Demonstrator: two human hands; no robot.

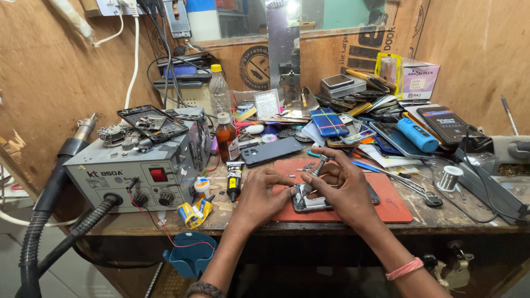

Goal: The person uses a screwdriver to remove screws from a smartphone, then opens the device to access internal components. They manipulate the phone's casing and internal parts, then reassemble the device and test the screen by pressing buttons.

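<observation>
- We see the left hand (pixel 262 193) with its fingers curled, fingertips pressing on the left edge of an opened phone (pixel 314 201) to steady it.
- The phone lies flat on a red mat (pixel 395 207) near the front of the counter (pixel 138 223), between our two hands.
- The right hand (pixel 339 185) arches over the phone and pinches a slim metal tool (pixel 316 168), whose tip points down toward the phone's upper left corner.
- At 9 o'clock from the phone stands a grey hot-air station (pixel 143 168) with a red switch, its black hose (pixel 41 221) running off at 8 o'clock.
- At 10 o'clock we see a brown bottle (pixel 227 138), with a small black glue tube (pixel 234 179) just below it.
- At 12 o'clock lies a dark phone back (pixel 271 150); at 3 o'clock sits a solder spool (pixel 449 177).
</observation>
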